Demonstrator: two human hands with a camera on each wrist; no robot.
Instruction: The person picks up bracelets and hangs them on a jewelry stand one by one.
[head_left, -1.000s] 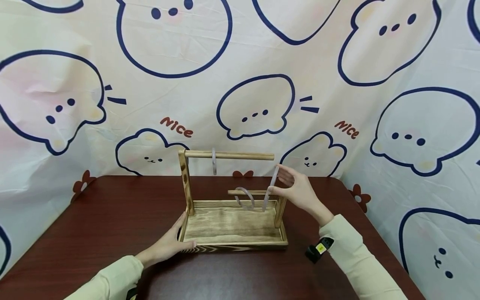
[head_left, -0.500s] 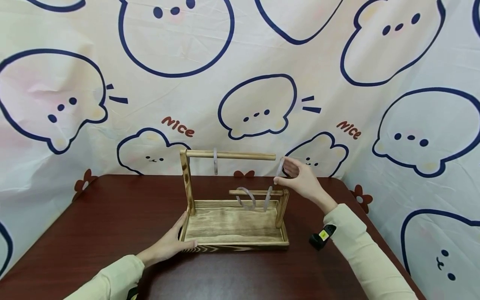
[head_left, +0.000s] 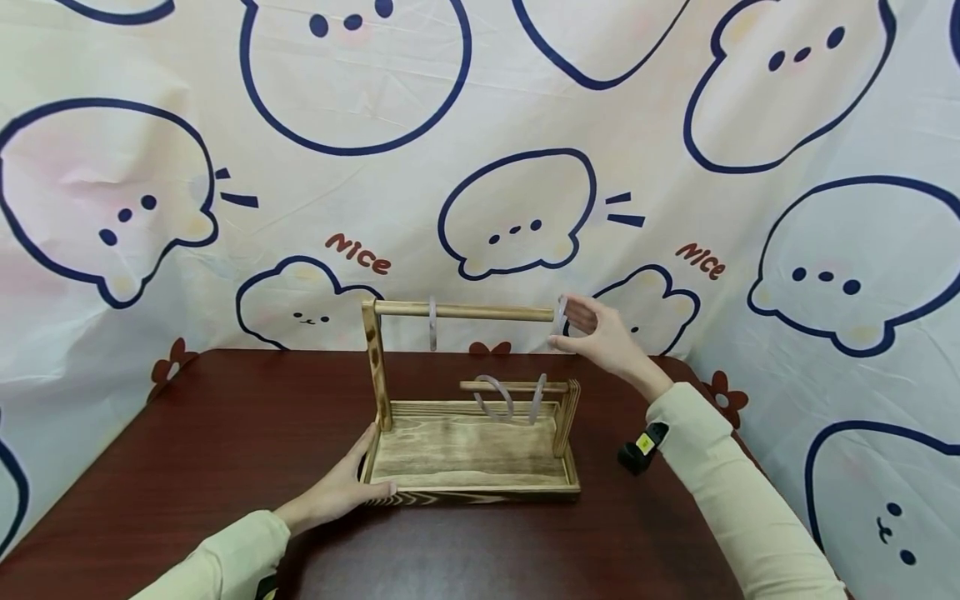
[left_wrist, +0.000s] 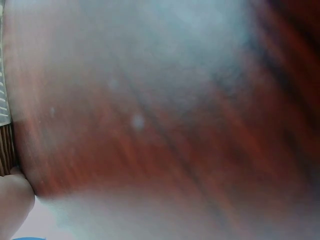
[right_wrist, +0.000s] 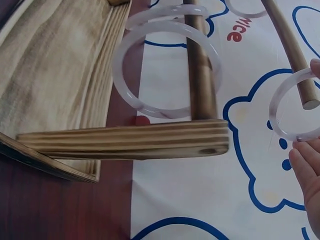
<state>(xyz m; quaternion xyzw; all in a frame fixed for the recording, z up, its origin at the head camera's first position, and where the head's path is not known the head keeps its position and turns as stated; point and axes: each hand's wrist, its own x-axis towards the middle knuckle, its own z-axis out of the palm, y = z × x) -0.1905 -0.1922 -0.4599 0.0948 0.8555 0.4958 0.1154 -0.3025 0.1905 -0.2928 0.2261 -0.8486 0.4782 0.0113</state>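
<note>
Head view: right hand (head_left: 603,337) pinches a ring (head_left: 560,315) at the upper rod's (head_left: 465,312) tip; left hand (head_left: 341,492) flat.

Four translucent rings are showing in all: one (head_left: 431,324) is hanging on the upper rod (head_left: 465,312), two (head_left: 491,397) are hanging on the lower rod (head_left: 513,387), and one (head_left: 560,315) is being pinched at the upper rod's free end. One wooden rack (head_left: 468,454) with two rods is standing on one counter (head_left: 225,433). Two hands are appearing, left hand (head_left: 337,492) and right hand (head_left: 603,337).
</note>
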